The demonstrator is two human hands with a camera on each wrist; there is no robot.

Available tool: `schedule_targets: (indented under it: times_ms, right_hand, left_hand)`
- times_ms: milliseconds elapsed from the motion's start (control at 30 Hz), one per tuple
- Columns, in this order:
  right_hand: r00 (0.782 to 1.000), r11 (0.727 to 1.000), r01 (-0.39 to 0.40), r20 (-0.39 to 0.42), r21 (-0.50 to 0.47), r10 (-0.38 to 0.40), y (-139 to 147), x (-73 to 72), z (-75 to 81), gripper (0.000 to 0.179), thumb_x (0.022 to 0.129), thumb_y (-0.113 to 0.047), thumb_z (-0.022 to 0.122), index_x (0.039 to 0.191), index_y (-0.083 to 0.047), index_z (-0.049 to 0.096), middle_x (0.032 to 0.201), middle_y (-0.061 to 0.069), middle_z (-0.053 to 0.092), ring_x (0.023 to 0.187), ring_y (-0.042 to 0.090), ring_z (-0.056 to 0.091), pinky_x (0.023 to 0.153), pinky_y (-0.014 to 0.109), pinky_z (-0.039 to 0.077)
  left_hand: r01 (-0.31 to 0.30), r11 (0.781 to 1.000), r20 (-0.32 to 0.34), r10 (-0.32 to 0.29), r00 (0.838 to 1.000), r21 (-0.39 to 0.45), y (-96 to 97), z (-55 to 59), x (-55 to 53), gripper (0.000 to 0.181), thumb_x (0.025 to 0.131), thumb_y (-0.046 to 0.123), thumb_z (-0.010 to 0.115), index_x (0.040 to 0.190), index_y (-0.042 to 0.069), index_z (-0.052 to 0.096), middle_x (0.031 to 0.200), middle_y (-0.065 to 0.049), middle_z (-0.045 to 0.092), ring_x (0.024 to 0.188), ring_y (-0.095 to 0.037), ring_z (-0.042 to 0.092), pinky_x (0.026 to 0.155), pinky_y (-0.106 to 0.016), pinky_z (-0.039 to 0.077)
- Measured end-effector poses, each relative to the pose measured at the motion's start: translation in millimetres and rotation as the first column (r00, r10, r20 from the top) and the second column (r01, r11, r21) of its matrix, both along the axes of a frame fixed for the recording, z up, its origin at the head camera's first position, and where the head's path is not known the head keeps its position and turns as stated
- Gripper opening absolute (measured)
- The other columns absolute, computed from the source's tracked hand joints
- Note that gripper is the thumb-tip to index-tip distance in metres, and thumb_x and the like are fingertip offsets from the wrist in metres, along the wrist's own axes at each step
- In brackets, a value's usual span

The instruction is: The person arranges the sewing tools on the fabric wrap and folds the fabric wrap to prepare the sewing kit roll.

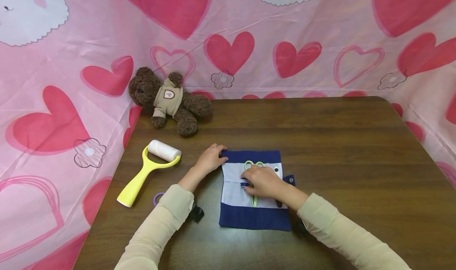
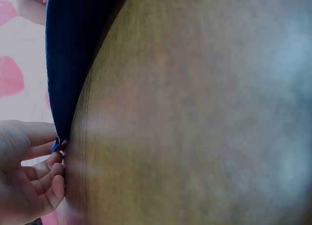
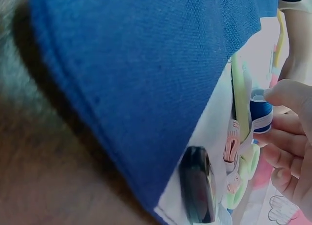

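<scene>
A navy and light-grey fabric sewing roll (image 1: 254, 218) lies spread out on the table. At its upper left corner is my left hand (image 1: 211, 158), whose thumb and fingers pinch the navy edge in the left wrist view. My right hand (image 1: 265, 181) pinches a spool of blue thread (image 3: 261, 115), which has a white elastic strap across it. Beside the spool are green-handled scissors (image 1: 254, 200), partly covered by the right hand. A folded pink measuring tape (image 3: 231, 141) and a glossy black object (image 3: 197, 183) sit nearby on the roll. A navy snap tab (image 1: 290, 180) sticks out at right.
To the left lies a yellow-handled lint roller (image 1: 140, 181). A purple ring-shaped handle (image 1: 156, 199) and a black item (image 1: 196, 213) show beside the left forearm, partly hidden. A brown teddy bear (image 1: 171, 99) lies at the table's back left corner, before a pink heart-patterned cloth (image 1: 299, 20).
</scene>
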State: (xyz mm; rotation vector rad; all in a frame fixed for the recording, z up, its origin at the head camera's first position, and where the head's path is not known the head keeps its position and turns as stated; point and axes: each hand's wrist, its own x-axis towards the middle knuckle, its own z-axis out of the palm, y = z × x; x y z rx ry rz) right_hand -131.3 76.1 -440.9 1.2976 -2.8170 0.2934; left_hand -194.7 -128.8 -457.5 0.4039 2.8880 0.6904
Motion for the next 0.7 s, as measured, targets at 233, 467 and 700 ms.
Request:
schedule_targets:
  times_ms: [233,467,700]
  right_hand:
    - [0.991,0.984,0.126,-0.025,-0.124,-0.130,19.3,-6.1,9.9,0.021,0.079,-0.024,0.065,0.096,-0.013,0.065,0.095,0.001,0.060,0.084,0.017,0.058,0.065,0.032,0.048]
    - [0.916,0.925,0.380,0.152,-0.028,-0.371,55.2,-15.2,18.2,0.007,0.077,-0.014,0.066,0.083,-0.011,0.066,0.082,0.001,0.058,0.072,0.016,0.054,0.059,0.033,0.045]
    - [0.854,0.886,0.458,0.240,0.076,-0.462,69.0,-15.9,12.6,0.011,0.076,-0.018,0.068,0.082,-0.012,0.061,0.069,-0.003,0.051,0.061,0.013,0.046,0.051,0.028,0.036]
  left_hand:
    - [0.003,1.000,0.014,-0.003,1.000,0.006,0.6,0.6,0.7,0.034,0.083,0.022,0.064,0.114,0.009,0.058,0.087,-0.005,0.051,0.076,-0.019,0.050,0.069,-0.033,0.043]
    - [-0.010,1.000,0.030,0.011,0.999,-0.013,1.1,2.2,-0.5,0.035,0.083,0.022,0.064,0.115,0.009,0.058,0.088,-0.005,0.051,0.077,-0.019,0.049,0.070,-0.033,0.043]
    - [-0.009,1.000,0.032,0.010,0.999,-0.015,2.8,3.4,1.7,0.034,0.083,0.022,0.064,0.114,0.009,0.058,0.087,-0.005,0.052,0.076,-0.019,0.050,0.069,-0.033,0.043]
